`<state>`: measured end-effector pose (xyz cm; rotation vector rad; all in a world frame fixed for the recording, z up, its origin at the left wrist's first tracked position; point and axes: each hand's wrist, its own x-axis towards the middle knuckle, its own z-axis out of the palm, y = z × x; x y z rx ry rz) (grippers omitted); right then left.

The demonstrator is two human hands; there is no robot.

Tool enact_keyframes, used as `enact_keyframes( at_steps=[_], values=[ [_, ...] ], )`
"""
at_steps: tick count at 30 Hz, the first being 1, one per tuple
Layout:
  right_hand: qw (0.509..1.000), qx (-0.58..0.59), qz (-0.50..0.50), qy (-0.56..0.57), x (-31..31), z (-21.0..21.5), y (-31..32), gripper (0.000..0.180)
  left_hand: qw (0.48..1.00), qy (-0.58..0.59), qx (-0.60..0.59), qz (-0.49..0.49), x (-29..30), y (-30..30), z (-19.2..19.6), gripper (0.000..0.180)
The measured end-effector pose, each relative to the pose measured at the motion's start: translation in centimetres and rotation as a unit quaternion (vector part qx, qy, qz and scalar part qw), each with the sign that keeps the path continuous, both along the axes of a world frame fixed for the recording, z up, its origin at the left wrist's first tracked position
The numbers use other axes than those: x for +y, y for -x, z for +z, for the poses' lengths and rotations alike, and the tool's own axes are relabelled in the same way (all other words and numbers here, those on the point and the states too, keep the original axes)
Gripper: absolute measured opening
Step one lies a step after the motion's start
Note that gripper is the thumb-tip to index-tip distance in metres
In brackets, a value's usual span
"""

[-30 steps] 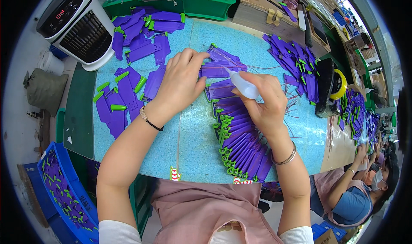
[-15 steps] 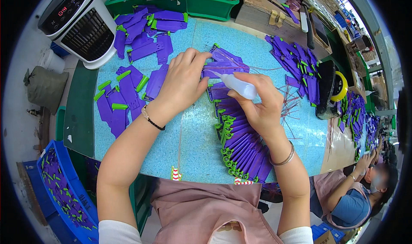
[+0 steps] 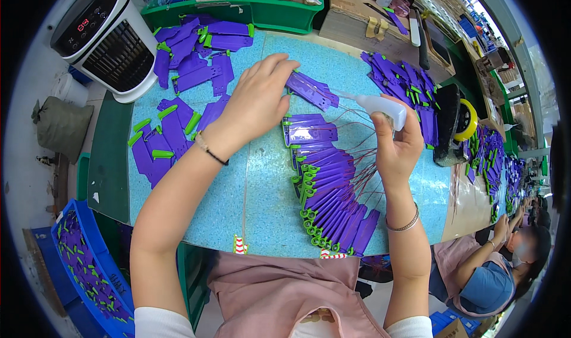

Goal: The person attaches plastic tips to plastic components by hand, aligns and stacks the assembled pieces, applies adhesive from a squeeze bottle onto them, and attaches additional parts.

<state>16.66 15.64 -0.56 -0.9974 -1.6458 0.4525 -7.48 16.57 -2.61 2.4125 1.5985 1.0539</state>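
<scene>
My left hand (image 3: 256,100) pinches the left end of a flat purple plastic part (image 3: 313,91), its fingertips and thumb around that end. In my right hand (image 3: 399,144) is a translucent white squeeze bottle (image 3: 385,108), gripped between fingers and thumb. Its thin nozzle points left, close to the right end of that part. Below, a fanned row of purple parts (image 3: 333,183) with green ends curves toward the table's near edge. Fine dark red wires (image 3: 366,159) trail from the row, near my right wrist.
Loose purple parts (image 3: 196,70) lie at the far left, with more (image 3: 169,132) beside my left forearm. A white heater-like appliance (image 3: 113,46) stands at the left corner. At right are a purple pile (image 3: 404,88) and a yellow tape roll (image 3: 470,119). A co-worker (image 3: 488,272) sits at right.
My right hand has drawn the bottle to the right, away from my left hand. The part at my left fingers now lies slanted, apart from the row. The view has shifted slightly.
</scene>
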Motion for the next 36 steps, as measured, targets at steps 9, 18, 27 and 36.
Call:
enact_keyframes(
  at_steps=[9,18,27,36],
  values=[
    [0.991,-0.123,0.035,-0.046,-0.5,0.3,0.5,0.032,0.998,0.045,0.02,-0.035,-0.3,0.9,-0.2,0.048],
    [0.973,-0.177,0.077,-0.125,-0.8,0.3,1.6,0.034,0.998,0.066,0.014,-0.019,-0.7,0.8,-0.1,0.046],
    [0.971,-0.196,0.076,-0.115,-1.0,0.4,1.4,0.034,0.997,0.068,0.011,-0.017,-0.8,0.9,-0.4,0.046],
    [0.962,-0.216,0.087,-0.141,0.0,0.2,2.4,0.035,0.997,0.071,0.009,-0.02,-0.7,1.0,-0.5,0.046]
  ],
)
